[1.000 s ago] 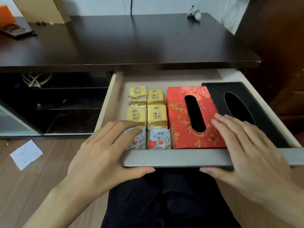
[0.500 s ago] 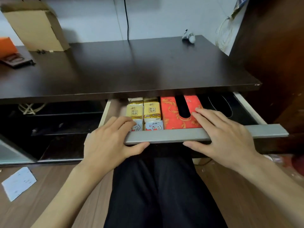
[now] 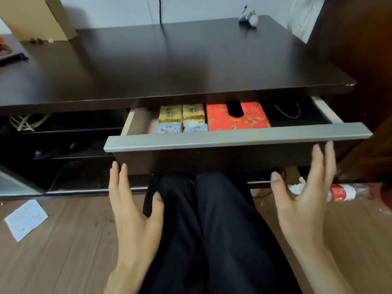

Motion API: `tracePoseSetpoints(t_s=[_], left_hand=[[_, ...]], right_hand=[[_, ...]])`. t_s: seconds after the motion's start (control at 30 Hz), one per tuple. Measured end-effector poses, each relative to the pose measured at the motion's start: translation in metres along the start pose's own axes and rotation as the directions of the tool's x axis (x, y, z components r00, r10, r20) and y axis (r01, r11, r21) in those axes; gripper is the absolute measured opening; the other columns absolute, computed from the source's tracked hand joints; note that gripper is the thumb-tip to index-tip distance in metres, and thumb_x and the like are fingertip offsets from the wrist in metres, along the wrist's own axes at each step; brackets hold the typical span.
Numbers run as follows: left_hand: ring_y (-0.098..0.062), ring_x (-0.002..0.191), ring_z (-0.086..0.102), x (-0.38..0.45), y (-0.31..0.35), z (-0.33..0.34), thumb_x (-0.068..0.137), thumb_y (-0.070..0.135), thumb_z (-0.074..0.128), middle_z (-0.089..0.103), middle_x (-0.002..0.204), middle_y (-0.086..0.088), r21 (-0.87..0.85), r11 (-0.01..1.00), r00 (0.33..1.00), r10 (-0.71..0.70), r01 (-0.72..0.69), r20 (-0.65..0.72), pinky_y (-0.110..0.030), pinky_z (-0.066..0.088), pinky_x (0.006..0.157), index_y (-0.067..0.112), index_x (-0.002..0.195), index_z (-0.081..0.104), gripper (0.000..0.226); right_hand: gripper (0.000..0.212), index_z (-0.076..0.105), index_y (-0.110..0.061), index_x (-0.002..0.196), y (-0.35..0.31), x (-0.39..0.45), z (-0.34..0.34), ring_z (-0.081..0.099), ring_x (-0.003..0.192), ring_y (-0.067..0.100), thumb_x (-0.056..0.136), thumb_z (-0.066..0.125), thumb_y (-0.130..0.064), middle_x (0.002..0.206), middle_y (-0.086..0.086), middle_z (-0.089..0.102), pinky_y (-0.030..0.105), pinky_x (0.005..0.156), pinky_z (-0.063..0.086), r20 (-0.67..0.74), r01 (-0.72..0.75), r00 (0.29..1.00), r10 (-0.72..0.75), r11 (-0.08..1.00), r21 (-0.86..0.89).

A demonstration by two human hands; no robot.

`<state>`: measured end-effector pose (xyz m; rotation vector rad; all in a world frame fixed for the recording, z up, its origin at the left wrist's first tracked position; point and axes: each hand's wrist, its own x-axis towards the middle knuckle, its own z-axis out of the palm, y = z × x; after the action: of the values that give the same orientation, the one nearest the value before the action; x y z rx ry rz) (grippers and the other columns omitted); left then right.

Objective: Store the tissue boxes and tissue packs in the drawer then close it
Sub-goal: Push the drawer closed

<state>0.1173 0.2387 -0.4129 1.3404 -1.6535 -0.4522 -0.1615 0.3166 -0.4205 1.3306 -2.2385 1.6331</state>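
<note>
Head view: you are holding your left hand [image 3: 131, 209] and right hand [image 3: 305, 198] spread and empty before the part-open drawer [image 3: 237, 137], apparently readying a push, tissue packs [image 3: 182, 117] and red tissue box [image 3: 237, 117] lying inside.

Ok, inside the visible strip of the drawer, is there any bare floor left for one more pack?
Only one patch: the bare beige floor between the pale left drawer wall and the yellow tissue packs. Rightward it is crowded: packs, the red floral tissue box, then the black tissue box fill the strip to the right wall.
</note>
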Motion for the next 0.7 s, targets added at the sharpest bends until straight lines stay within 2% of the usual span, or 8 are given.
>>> tracePoseSetpoints(t_s=[0.13, 0.23, 0.3, 0.37, 0.43, 0.47, 0.6, 0.7], left_hand=[[-0.004, 0.153, -0.003, 0.007, 0.006, 0.018, 0.089, 0.004, 0.066, -0.009, 0.168, 0.001, -0.016, 1.0, 0.997, -0.004, 0.006, 0.082, -0.014, 0.008, 0.118, 0.016, 0.16, 0.011, 0.09], [-0.016, 0.153, -0.014, 0.018, 0.009, 0.035, 0.089, 0.005, 0.067, -0.023, 0.165, -0.007, -0.004, 1.0, 0.993, 0.009, -0.009, 0.115, -0.039, 0.01, 0.124, 0.017, 0.16, 0.007, 0.094], [-0.02, 0.154, -0.014, 0.027, 0.004, 0.044, 0.089, 0.006, 0.067, -0.025, 0.165, -0.006, 0.003, 1.0, 0.993, 0.018, -0.018, 0.12, -0.047, 0.011, 0.123, 0.019, 0.16, 0.005, 0.096], [-0.019, 0.153, -0.015, 0.04, -0.003, 0.049, 0.089, 0.006, 0.067, -0.023, 0.165, -0.005, 0.021, 0.999, 0.991, 0.033, -0.036, 0.126, -0.04, 0.009, 0.123, 0.022, 0.16, 0.006, 0.096], [-0.013, 0.153, -0.016, 0.056, -0.009, 0.053, 0.089, 0.007, 0.067, -0.022, 0.166, -0.002, 0.045, 0.998, 0.99, 0.043, -0.049, 0.138, -0.024, 0.005, 0.12, 0.024, 0.16, 0.008, 0.094], [-0.012, 0.153, -0.016, 0.064, -0.012, 0.056, 0.09, 0.007, 0.067, -0.022, 0.166, -0.001, 0.059, 0.997, 0.988, 0.048, -0.058, 0.149, -0.022, 0.006, 0.119, 0.025, 0.16, 0.009, 0.093], [-0.02, 0.154, -0.01, 0.096, -0.019, 0.066, 0.091, 0.01, 0.067, -0.024, 0.166, -0.002, 0.152, 0.984, 0.977, 0.06, -0.092, 0.207, -0.038, 0.025, 0.119, 0.022, 0.16, 0.01, 0.091], [-0.032, 0.15, 0.021, 0.12, -0.022, 0.072, 0.093, 0.013, 0.065, -0.021, 0.166, -0.005, 0.193, 0.972, 0.96, 0.083, -0.137, 0.267, -0.041, 0.039, 0.111, 0.015, 0.16, 0.014, 0.084]], right_hand=[[0.094, 0.011, -0.007, 0.166, 0.01, 0.013, 0.007, 0.007, 0.162, 0.015, 0.097, 0.072, -0.027, 0.176, 0.003, -0.002, 0.04, 0.129, 0.021, -0.037, -0.122, 0.992, 0.123, 0.992, 0.011], [0.101, 0.007, -0.002, 0.166, 0.013, 0.023, 0.023, 0.005, 0.162, 0.023, 0.095, 0.075, -0.029, 0.176, 0.012, -0.003, 0.043, 0.13, 0.017, -0.069, -0.114, 0.991, 0.113, 0.993, -0.024], [0.103, 0.007, -0.002, 0.165, 0.015, 0.031, 0.033, 0.007, 0.161, 0.027, 0.094, 0.075, -0.032, 0.175, 0.014, -0.002, 0.045, 0.13, 0.016, -0.081, -0.103, 0.992, 0.1, 0.994, -0.032], [0.102, 0.008, -0.003, 0.166, 0.019, 0.043, 0.041, 0.009, 0.16, 0.028, 0.094, 0.075, -0.034, 0.175, 0.013, 0.0, 0.028, 0.128, 0.012, -0.079, -0.099, 0.992, 0.095, 0.994, -0.043], [0.1, 0.008, -0.006, 0.166, 0.023, 0.057, 0.048, 0.008, 0.16, 0.027, 0.095, 0.073, -0.033, 0.176, 0.01, -0.002, 0.006, 0.119, 0.007, -0.057, -0.097, 0.994, 0.094, 0.993, -0.06], [0.098, 0.008, -0.009, 0.167, 0.025, 0.063, 0.051, 0.007, 0.161, 0.026, 0.096, 0.072, -0.032, 0.176, 0.007, -0.003, 0.004, 0.116, 0.008, -0.038, -0.097, 0.995, 0.095, 0.993, -0.069], [0.092, 0.01, -0.014, 0.167, 0.036, 0.09, 0.062, 0.006, 0.162, 0.023, 0.098, 0.07, -0.024, 0.177, 0.0, -0.007, 0.023, 0.117, 0.019, 0.055, -0.069, 0.996, 0.076, 0.989, -0.129], [0.09, 0.012, -0.012, 0.167, 0.044, 0.11, 0.068, 0.009, 0.162, 0.024, 0.099, 0.07, -0.022, 0.177, 0.001, -0.01, 0.026, 0.115, 0.026, 0.162, -0.003, 0.986, 0.039, 0.976, -0.219]])
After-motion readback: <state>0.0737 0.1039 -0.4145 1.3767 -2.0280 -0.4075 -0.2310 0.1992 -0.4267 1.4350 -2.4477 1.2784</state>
